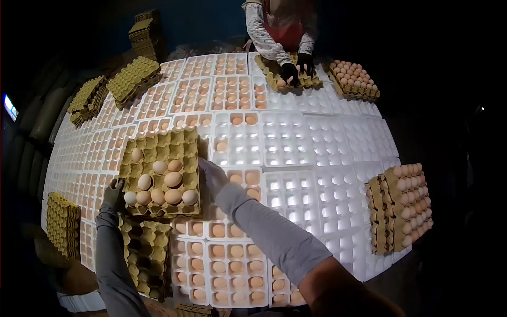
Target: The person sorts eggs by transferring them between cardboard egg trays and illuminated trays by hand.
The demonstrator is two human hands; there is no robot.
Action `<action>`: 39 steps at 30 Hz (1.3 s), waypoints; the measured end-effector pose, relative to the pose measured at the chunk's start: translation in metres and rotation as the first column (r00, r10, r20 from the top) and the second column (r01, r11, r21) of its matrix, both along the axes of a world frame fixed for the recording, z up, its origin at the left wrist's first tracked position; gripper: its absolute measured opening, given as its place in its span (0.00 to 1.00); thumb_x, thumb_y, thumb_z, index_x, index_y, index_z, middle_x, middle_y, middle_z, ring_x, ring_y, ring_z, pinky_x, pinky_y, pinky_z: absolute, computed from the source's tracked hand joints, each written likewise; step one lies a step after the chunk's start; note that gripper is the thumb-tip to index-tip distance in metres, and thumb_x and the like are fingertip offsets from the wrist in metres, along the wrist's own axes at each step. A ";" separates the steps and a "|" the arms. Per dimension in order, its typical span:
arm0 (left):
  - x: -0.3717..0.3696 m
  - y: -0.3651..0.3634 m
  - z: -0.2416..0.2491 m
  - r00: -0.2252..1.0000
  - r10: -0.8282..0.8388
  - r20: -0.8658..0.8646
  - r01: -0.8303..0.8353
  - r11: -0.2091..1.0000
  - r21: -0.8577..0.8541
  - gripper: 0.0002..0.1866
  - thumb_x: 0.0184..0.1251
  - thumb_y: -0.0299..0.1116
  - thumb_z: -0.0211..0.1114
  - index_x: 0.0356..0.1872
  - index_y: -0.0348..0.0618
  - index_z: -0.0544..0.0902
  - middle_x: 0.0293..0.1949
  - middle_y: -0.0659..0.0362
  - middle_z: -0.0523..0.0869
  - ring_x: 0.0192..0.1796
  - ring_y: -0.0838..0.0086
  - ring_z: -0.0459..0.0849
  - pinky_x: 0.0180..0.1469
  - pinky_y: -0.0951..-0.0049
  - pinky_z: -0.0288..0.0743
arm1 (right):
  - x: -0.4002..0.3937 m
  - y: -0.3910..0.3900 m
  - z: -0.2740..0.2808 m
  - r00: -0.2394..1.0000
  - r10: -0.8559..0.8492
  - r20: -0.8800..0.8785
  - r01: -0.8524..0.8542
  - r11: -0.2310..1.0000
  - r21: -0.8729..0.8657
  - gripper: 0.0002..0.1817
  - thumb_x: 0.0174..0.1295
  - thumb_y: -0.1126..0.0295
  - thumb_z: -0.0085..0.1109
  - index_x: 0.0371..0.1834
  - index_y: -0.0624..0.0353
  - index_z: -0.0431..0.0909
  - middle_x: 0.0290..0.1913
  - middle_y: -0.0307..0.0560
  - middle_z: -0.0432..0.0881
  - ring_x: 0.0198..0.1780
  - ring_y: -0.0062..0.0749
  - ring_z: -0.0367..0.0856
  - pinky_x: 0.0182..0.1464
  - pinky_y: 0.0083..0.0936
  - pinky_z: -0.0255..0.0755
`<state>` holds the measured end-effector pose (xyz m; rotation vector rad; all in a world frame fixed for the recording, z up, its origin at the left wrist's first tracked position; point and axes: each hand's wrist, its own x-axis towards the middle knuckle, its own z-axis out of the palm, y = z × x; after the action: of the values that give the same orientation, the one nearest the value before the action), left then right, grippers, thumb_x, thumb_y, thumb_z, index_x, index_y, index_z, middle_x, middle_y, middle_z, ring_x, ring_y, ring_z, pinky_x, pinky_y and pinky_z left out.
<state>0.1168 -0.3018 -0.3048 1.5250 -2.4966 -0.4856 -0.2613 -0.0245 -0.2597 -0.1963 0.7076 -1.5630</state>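
Observation:
A pulp egg tray with several brown and paler eggs in its cups is held tilted above the white compartment trays. My left hand, in a dark glove, grips its left edge. At its right edge is my right hand, in a pale glove, with the fingertips partly hidden behind the tray. Below it, another pulp tray lies near my left forearm. White trays with eggs spread under and around my hands.
Opposite me, a person's black-gloved hands work over a pulp tray. Egg-filled stacks stand at the far right and near right. More pulp-tray stacks line the left side. White trays without eggs cover the right part.

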 end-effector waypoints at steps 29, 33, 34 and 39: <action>-0.640 0.642 0.157 0.402 0.441 -0.803 0.719 0.392 0.575 0.19 0.77 0.38 0.60 0.63 0.42 0.77 0.52 0.56 0.85 0.57 0.61 0.84 0.62 0.59 0.80 | -0.428 0.574 0.142 -0.204 0.029 -0.979 0.302 0.953 -0.035 0.14 0.61 0.63 0.69 0.50 0.52 0.85 0.47 0.43 0.86 0.47 0.35 0.84 0.50 0.29 0.78; -0.633 0.642 0.175 0.784 0.120 -0.609 0.508 0.439 0.741 0.21 0.75 0.46 0.62 0.53 0.38 0.83 0.51 0.55 0.84 0.48 0.69 0.86 0.54 0.68 0.81 | -0.457 0.542 0.114 -0.532 0.132 -0.836 0.112 0.990 0.085 0.22 0.59 0.62 0.69 0.57 0.52 0.81 0.52 0.45 0.84 0.51 0.36 0.82 0.54 0.28 0.77; -0.633 0.651 0.169 0.746 -0.201 -0.635 0.618 0.564 0.547 0.22 0.71 0.48 0.66 0.50 0.36 0.86 0.52 0.53 0.84 0.44 0.71 0.86 0.51 0.71 0.80 | -0.461 0.539 0.113 -0.560 0.163 -0.812 0.084 0.987 0.140 0.25 0.58 0.63 0.69 0.60 0.53 0.79 0.53 0.43 0.83 0.52 0.28 0.82 0.54 0.24 0.77; -0.643 0.682 0.175 0.675 -0.732 -0.091 0.737 0.675 0.038 0.26 0.68 0.45 0.71 0.58 0.37 0.81 0.53 0.50 0.83 0.49 0.73 0.85 0.53 0.72 0.79 | -0.468 0.547 0.158 0.812 -0.159 -0.562 0.213 0.977 0.032 0.17 0.63 0.63 0.64 0.49 0.62 0.81 0.44 0.42 0.81 0.43 0.19 0.78 0.48 0.17 0.76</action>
<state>-0.5260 0.3798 -0.1293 0.4001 -2.9797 -0.7172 -0.7292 0.5230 -0.1018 -0.5447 1.2912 -1.6655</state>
